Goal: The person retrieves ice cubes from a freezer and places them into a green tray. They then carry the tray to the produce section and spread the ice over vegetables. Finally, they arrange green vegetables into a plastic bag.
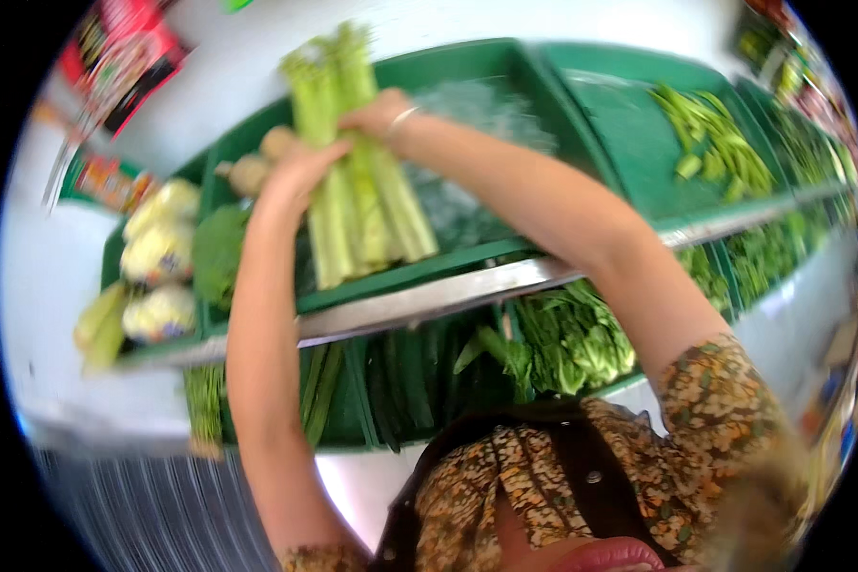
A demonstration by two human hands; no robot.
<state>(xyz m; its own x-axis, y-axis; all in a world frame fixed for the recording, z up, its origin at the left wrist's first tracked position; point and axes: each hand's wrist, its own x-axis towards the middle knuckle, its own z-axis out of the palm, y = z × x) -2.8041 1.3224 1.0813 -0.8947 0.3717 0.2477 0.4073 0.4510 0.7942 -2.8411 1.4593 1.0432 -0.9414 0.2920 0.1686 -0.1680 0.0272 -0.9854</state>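
Observation:
My two hands are around a large bunch of pale green stalks, apparently celery (pixel 368 214), tilted over a green plastic bin (pixel 457 61). My left hand (pixel 293 168) grips its left side near the middle. Higher up on the right side, my right hand (pixel 382 118) holds it, with a thin band at the wrist. The cut ends point towards me and rest at or just above the bin's front edge; blur hides which. Translucent, crumpled-looking material (pixel 479 200) lies in the bin behind the stalks.
Left are broccoli (pixel 220 250), tan root-like or squash-like vegetables (pixel 247 174) and wrapped pale round vegetables (pixel 159 254). Long green vegetables (pixel 718 146) lie in the right bin. A metal rail (pixel 436 293) runs along the front; below it sit leafy greens (pixel 572 343) and dark, long vegetables (pixel 415 379).

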